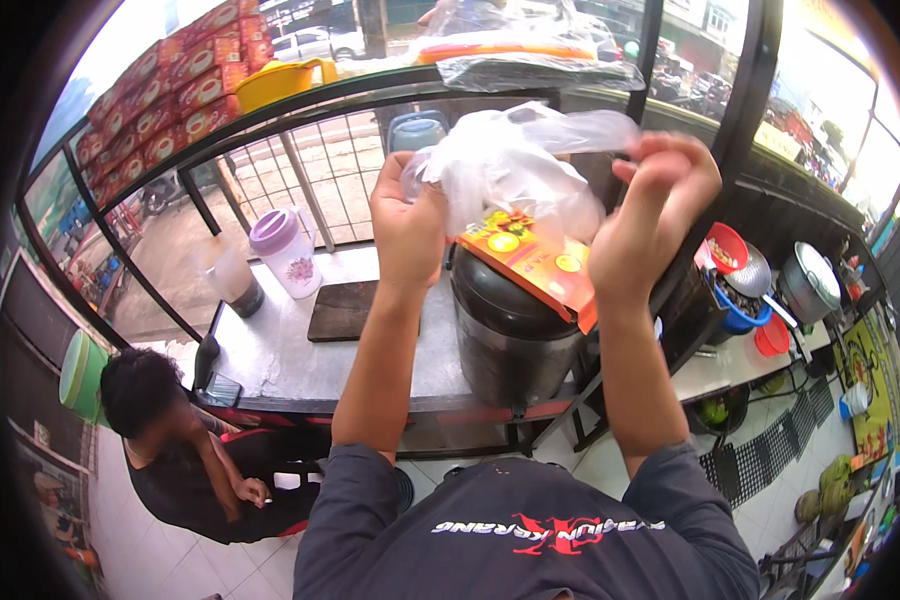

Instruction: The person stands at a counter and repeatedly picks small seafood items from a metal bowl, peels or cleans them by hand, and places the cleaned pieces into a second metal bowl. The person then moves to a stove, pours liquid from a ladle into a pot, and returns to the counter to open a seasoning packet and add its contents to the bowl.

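A translucent white plastic bag [515,160] is stretched between my raised hands. My left hand [410,215] is closed on the bag's left side. At the other end, a strip of the bag reaches the bent fingers of my right hand [660,205]; they look pinched on it, though motion blurs them. Below the bag, an orange printed packet [525,262] lies slanted across the black lid of a steel drum-shaped container [515,350]. The bag hides part of the packet, and I cannot tell whether anything is inside the bag.
On the metal counter [270,350] are a purple-lidded jug [286,250], a pitcher of dark liquid [232,280] and a dark board [342,311]. A person [185,450] sits at the left. Bowls and a pot [808,283] stand to the right. Red boxes [170,95] are stacked far left.
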A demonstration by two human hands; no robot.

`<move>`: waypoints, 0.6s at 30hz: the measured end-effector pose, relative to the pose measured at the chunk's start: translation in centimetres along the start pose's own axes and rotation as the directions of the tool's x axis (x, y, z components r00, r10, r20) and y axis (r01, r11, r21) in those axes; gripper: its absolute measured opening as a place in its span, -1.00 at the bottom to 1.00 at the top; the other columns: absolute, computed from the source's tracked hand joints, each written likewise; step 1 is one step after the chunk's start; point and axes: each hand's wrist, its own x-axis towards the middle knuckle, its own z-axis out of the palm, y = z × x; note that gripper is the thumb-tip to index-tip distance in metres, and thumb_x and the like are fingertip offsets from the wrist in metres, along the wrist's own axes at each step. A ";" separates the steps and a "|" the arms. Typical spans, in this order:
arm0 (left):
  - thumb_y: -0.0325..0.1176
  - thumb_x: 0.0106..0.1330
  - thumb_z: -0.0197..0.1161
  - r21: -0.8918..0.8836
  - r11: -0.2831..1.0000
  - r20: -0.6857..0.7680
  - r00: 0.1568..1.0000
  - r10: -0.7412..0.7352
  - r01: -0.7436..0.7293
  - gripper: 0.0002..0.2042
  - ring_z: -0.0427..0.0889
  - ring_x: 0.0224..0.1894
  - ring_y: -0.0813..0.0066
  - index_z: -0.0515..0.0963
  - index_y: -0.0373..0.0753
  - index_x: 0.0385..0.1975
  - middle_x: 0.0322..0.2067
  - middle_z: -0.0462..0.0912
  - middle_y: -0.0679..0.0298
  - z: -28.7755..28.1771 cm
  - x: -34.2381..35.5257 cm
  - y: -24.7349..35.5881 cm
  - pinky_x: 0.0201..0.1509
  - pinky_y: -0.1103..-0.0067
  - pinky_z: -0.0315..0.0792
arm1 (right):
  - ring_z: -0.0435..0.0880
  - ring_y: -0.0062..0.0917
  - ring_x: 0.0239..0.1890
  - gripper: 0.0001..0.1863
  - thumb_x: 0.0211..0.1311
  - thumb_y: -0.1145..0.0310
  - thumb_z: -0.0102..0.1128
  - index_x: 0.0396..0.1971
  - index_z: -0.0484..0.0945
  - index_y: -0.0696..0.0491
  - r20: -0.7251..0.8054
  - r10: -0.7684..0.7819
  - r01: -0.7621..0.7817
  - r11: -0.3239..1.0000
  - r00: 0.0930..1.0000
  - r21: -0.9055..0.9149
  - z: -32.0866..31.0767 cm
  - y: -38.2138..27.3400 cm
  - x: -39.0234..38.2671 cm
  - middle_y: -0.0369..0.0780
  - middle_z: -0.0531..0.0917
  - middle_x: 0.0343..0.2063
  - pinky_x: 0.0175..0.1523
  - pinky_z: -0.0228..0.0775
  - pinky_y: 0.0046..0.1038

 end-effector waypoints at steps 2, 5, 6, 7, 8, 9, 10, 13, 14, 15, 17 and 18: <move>-0.42 0.43 0.27 -0.096 0.994 -0.005 0.999 0.042 -0.042 -0.77 0.66 -0.20 0.64 0.55 -0.33 0.01 -0.18 0.70 0.28 1.9 -0.1 0.2 -0.17 0.67 0.55 | 0.51 -0.51 -0.18 -0.14 0.05 -0.30 0.45 0.00 0.42 0.18 0.250 -0.181 0.240 0.943 0.951 -0.232 -0.1 0.3 -1.9 -0.18 0.47 -0.23 -0.10 0.40 -0.47; -0.28 0.44 0.32 -0.157 0.958 0.247 0.949 -0.195 0.238 -0.70 0.69 -0.17 0.56 0.60 -0.35 0.03 -0.15 0.72 0.25 0.5 0.4 0.8 -0.16 0.62 0.60 | 0.62 -0.33 -0.06 -0.28 -0.03 -0.06 0.59 -0.04 0.57 0.22 0.526 -0.045 0.234 0.925 0.849 -0.299 2.1 1.7 -1.4 -0.01 0.61 -0.14 0.01 0.47 -0.35; -0.25 0.44 0.32 -0.147 0.959 0.284 0.939 -0.193 0.241 -0.68 0.70 -0.18 0.53 0.60 -0.36 0.02 -0.16 0.72 0.24 -0.4 0.5 1.1 -0.19 0.59 0.62 | 0.65 -0.35 -0.10 -0.37 0.01 0.04 0.57 -0.08 0.60 0.21 0.553 0.046 0.128 0.954 0.832 -0.272 2.2 2.1 -0.9 -0.03 0.64 -0.17 -0.01 0.48 -0.36; -0.23 0.44 0.32 -0.136 0.960 0.320 0.928 -0.191 0.245 -0.67 0.71 -0.18 0.50 0.60 -0.37 0.02 -0.16 0.72 0.22 -1.2 0.6 1.4 -0.22 0.57 0.64 | 0.67 -0.37 -0.13 -0.47 0.05 0.13 0.55 -0.11 0.62 0.20 0.582 0.134 0.017 0.969 0.802 -0.248 2.1 2.4 -0.4 -0.06 0.67 -0.21 -0.02 0.49 -0.38; -0.20 0.44 0.32 -0.126 0.961 0.356 0.915 -0.190 0.248 -0.65 0.73 -0.19 0.48 0.60 -0.37 0.01 -0.16 0.73 0.21 -2.0 0.7 1.6 -0.24 0.55 0.66 | 0.69 -0.39 -0.17 -0.57 0.09 0.22 0.53 -0.15 0.64 0.20 0.611 0.218 -0.094 0.969 0.761 -0.228 2.3 2.6 -0.3 -0.08 0.69 -0.25 -0.04 0.50 -0.40; -0.19 0.44 0.31 -0.066 0.969 0.335 0.920 -0.204 0.239 -0.64 0.76 -0.19 0.38 0.59 -0.39 0.00 -0.17 0.73 0.17 -2.8 0.8 1.5 -0.30 0.47 0.72 | 0.71 -0.50 -0.27 -0.77 0.16 0.45 0.39 -0.20 0.66 0.20 0.595 0.097 -0.042 0.993 0.798 -0.106 2.6 2.7 -0.6 -0.16 0.73 -0.34 -0.10 0.52 -0.45; -0.19 0.44 0.31 -0.044 0.977 0.307 0.933 -0.186 0.209 -0.64 0.76 -0.18 0.37 0.59 -0.39 -0.01 -0.16 0.73 0.16 -3.5 0.9 1.6 -0.29 0.46 0.72 | 0.68 -0.58 -0.25 -0.80 0.20 0.48 0.38 -0.19 0.66 0.19 0.551 0.118 -0.057 0.990 0.826 -0.128 2.8 2.9 -0.5 -0.22 0.73 -0.31 -0.10 0.51 -0.49; -0.26 0.48 0.26 -0.028 0.991 0.237 0.964 -0.120 0.131 -0.71 0.77 -0.13 0.31 0.59 -0.42 -0.06 -0.17 0.73 0.12 -4.4 1.6 2.8 -0.23 0.42 0.74 | 0.63 -0.70 -0.23 -0.84 0.24 0.56 0.30 -0.18 0.67 0.18 0.364 0.099 -0.050 0.989 0.926 -0.143 2.8 3.9 1.1 -0.23 0.74 -0.32 -0.12 0.51 -0.55; -0.30 0.49 0.24 -0.065 0.997 0.166 0.985 -0.037 0.049 -0.72 0.76 -0.11 0.29 0.58 -0.42 -0.04 -0.14 0.72 0.08 -4.7 1.8 3.2 -0.15 0.40 0.72 | 0.64 -0.70 -0.25 -0.87 0.32 0.55 0.28 -0.17 0.68 0.16 0.278 0.093 -0.088 0.996 0.956 -0.032 2.9 3.9 1.8 -0.29 0.73 -0.29 -0.13 0.51 -0.57; -0.34 0.49 0.22 -0.086 0.996 0.086 0.996 0.037 -0.029 -0.73 0.75 -0.08 0.27 0.58 -0.43 -0.01 -0.10 0.71 0.04 -5.3 1.7 3.5 -0.07 0.38 0.71 | 0.63 -0.71 -0.24 -0.86 0.34 0.53 0.28 -0.13 0.67 0.16 0.204 0.152 -0.167 0.984 0.967 0.058 2.9 4.0 2.1 -0.31 0.72 -0.26 -0.12 0.51 -0.58; -0.42 0.48 0.19 -0.081 0.983 -0.065 0.985 0.160 -0.165 -0.76 0.74 -0.04 0.26 0.58 -0.44 0.01 -0.06 0.70 0.00 -7.2 1.8 3.8 0.06 0.35 0.66 | 0.63 -0.70 -0.21 -0.82 0.37 0.52 0.28 -0.07 0.64 0.16 0.098 0.247 -0.263 0.941 0.964 0.213 2.6 4.2 3.0 -0.32 0.71 -0.23 -0.08 0.50 -0.61; -0.47 0.45 0.20 -0.078 0.974 -0.128 0.971 0.200 -0.210 -0.76 0.74 -0.03 0.27 0.59 -0.44 0.01 -0.05 0.70 0.00 -8.1 2.1 3.5 0.12 0.34 0.64 | 0.63 -0.70 -0.19 -0.80 0.38 0.51 0.28 -0.03 0.63 0.16 0.055 0.273 -0.278 0.927 0.960 0.252 1.6 3.9 3.7 -0.32 0.70 -0.21 -0.06 0.49 -0.63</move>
